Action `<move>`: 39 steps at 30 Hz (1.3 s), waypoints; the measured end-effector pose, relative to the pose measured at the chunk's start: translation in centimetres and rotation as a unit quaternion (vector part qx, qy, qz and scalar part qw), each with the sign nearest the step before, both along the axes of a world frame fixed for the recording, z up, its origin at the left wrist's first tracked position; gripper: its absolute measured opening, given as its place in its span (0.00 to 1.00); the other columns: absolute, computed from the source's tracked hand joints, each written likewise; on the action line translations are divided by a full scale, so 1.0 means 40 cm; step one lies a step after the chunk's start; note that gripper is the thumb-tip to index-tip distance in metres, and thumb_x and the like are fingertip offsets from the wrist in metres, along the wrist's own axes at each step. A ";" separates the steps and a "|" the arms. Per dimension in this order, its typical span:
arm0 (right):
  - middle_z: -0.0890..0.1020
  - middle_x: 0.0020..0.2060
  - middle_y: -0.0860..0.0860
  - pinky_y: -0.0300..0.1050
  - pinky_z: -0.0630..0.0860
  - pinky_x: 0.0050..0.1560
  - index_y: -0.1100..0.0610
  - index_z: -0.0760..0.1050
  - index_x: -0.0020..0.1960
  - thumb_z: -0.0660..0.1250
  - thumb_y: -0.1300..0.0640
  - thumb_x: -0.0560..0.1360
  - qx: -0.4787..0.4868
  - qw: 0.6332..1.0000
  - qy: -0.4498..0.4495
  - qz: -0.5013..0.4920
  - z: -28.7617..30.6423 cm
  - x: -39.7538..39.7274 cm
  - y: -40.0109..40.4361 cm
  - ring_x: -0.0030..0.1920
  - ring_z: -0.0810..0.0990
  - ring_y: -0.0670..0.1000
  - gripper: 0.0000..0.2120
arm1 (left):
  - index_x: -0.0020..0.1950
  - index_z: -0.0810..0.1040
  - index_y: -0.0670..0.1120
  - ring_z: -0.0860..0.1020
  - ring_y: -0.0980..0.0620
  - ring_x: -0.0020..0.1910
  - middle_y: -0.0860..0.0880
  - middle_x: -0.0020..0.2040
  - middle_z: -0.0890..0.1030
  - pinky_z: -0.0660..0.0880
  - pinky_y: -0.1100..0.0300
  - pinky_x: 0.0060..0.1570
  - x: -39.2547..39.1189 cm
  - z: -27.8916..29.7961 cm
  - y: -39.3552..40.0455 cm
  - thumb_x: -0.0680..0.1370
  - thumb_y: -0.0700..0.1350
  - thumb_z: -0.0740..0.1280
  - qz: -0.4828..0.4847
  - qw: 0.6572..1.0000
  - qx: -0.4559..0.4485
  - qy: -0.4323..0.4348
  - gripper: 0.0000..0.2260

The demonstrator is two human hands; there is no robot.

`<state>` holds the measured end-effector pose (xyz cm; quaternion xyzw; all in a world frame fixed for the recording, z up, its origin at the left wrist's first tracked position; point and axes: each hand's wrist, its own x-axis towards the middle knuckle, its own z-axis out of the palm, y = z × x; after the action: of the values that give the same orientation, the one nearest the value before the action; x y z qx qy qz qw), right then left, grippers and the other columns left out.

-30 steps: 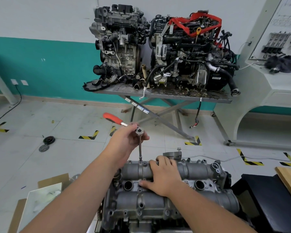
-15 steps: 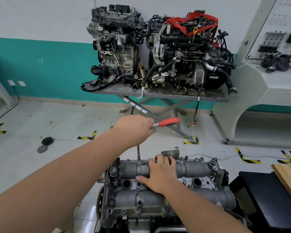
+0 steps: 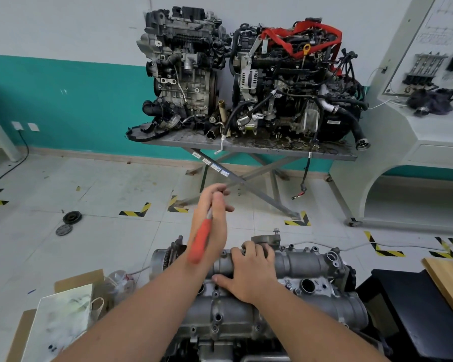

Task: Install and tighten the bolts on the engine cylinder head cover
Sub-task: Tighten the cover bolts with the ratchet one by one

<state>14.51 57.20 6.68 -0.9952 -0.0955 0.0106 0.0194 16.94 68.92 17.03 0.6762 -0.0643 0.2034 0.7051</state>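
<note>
The cylinder head cover (image 3: 293, 265) is matt grey cast metal, slightly rough. The ratchet handle (image 3: 200, 242) looks like smooth orange plastic — its shank bare metal. Nearby: brown cardboard (image 3: 76, 279), a pale wooden board (image 3: 450, 280), glossy floor tiles (image 3: 102, 244).

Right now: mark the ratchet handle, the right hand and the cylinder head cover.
ratchet handle (image 3: 200, 244), head view, on the red grip.
right hand (image 3: 249, 276), head view, back of the hand.
cylinder head cover (image 3: 302, 265), head view, bare far ridge.

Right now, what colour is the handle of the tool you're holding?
Orange-red, a bit blurred, on the ratchet handle in the head view.
</note>
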 end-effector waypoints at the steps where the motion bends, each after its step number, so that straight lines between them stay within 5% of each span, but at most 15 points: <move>1: 0.70 0.64 0.54 0.61 0.47 0.71 0.49 0.70 0.64 0.47 0.20 0.64 0.000 1.000 -0.004 0.001 -0.001 0.000 0.000 0.67 0.67 0.57 0.43 | 0.53 0.77 0.64 0.82 0.55 0.43 0.55 0.48 0.83 0.75 0.66 0.43 0.004 0.004 -0.004 0.78 0.61 0.52 -0.002 0.998 -0.052 0.046 0.14; 6: 0.71 0.64 0.55 0.61 0.48 0.71 0.49 0.71 0.63 0.48 0.20 0.65 0.002 1.000 -0.013 0.002 -0.007 0.000 0.000 0.66 0.68 0.57 0.42 | 0.49 0.79 0.50 0.80 0.51 0.33 0.47 0.36 0.82 0.72 0.56 0.40 0.051 0.029 0.028 0.82 0.59 0.56 -0.037 0.951 -0.225 0.208 0.18; 8: 0.71 0.63 0.55 0.62 0.48 0.70 0.49 0.71 0.63 0.48 0.20 0.64 0.004 1.000 -0.016 0.003 -0.008 -0.001 0.000 0.66 0.68 0.57 0.42 | 0.48 0.77 0.47 0.80 0.49 0.30 0.47 0.32 0.81 0.75 0.55 0.39 0.069 0.047 0.048 0.83 0.56 0.59 -0.052 0.941 -0.210 0.262 0.15; 14: 0.70 0.65 0.55 0.62 0.47 0.71 0.48 0.70 0.65 0.47 0.20 0.64 -0.004 1.000 -0.005 0.000 -0.006 0.001 0.000 0.67 0.67 0.57 0.43 | 0.49 0.73 0.46 0.86 0.45 0.41 0.47 0.33 0.83 0.77 0.51 0.48 0.105 0.116 0.107 0.81 0.50 0.58 -0.136 0.929 0.034 0.343 0.09; 18: 0.69 0.66 0.55 0.63 0.45 0.71 0.48 0.69 0.66 0.47 0.20 0.64 -0.003 1.000 0.006 -0.003 -0.006 0.003 0.000 0.68 0.65 0.57 0.43 | 0.46 0.75 0.43 0.85 0.51 0.39 0.47 0.36 0.86 0.74 0.54 0.47 0.107 0.169 0.096 0.79 0.45 0.58 -0.156 0.892 0.252 0.342 0.09; 21: 0.69 0.66 0.55 0.63 0.44 0.71 0.48 0.69 0.65 0.47 0.20 0.64 0.001 1.000 0.008 -0.005 -0.009 0.004 0.002 0.68 0.65 0.57 0.43 | 0.47 0.74 0.43 0.83 0.50 0.38 0.47 0.35 0.85 0.75 0.55 0.41 0.104 0.191 0.069 0.79 0.43 0.57 -0.147 0.844 0.437 0.273 0.07; 24: 0.69 0.66 0.55 0.63 0.45 0.71 0.48 0.70 0.65 0.47 0.20 0.64 0.006 1.000 0.009 -0.007 -0.010 0.003 0.002 0.68 0.66 0.57 0.43 | 0.46 0.73 0.47 0.79 0.50 0.35 0.48 0.38 0.80 0.74 0.56 0.33 0.094 0.206 0.042 0.83 0.48 0.56 -0.103 0.761 0.616 0.173 0.10; 29: 0.69 0.66 0.55 0.63 0.45 0.71 0.48 0.69 0.66 0.45 0.20 0.66 0.011 1.000 0.025 -0.010 0.002 0.002 0.004 0.68 0.65 0.58 0.42 | 0.46 0.68 0.51 0.76 0.49 0.37 0.50 0.40 0.76 0.65 0.57 0.29 0.072 0.174 0.030 0.84 0.59 0.53 -0.012 0.662 0.749 -0.007 0.15; 33: 0.75 0.64 0.51 0.56 0.61 0.68 0.50 0.67 0.70 0.49 0.28 0.75 0.103 0.993 0.051 0.010 0.041 0.025 0.017 0.65 0.71 0.55 0.34 | 0.38 0.71 0.49 0.74 0.49 0.36 0.52 0.36 0.72 0.64 0.57 0.34 0.064 0.118 0.045 0.82 0.59 0.59 0.004 0.663 0.726 -0.183 0.18; 36: 0.80 0.47 0.48 0.52 0.75 0.52 0.50 0.74 0.53 0.56 0.39 0.80 0.260 0.957 0.126 0.002 0.103 0.060 0.059 0.49 0.78 0.53 0.16 | 0.30 0.70 0.48 0.69 0.50 0.31 0.52 0.30 0.71 0.64 0.57 0.33 0.066 0.081 0.064 0.80 0.58 0.63 0.075 0.687 0.638 -0.340 0.22; 39: 0.75 0.39 0.49 0.49 0.67 0.39 0.52 0.68 0.43 0.52 0.45 0.84 0.215 0.968 0.126 0.010 0.121 0.084 0.087 0.41 0.74 0.55 0.16 | 0.29 0.70 0.47 0.68 0.50 0.32 0.52 0.31 0.71 0.64 0.56 0.34 0.079 0.060 0.067 0.81 0.62 0.59 0.113 0.717 0.569 -0.386 0.26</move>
<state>17.88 60.67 11.53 -0.9572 -0.1020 0.1155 0.2449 20.09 71.59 19.44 0.8147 -0.3576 0.4505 0.0731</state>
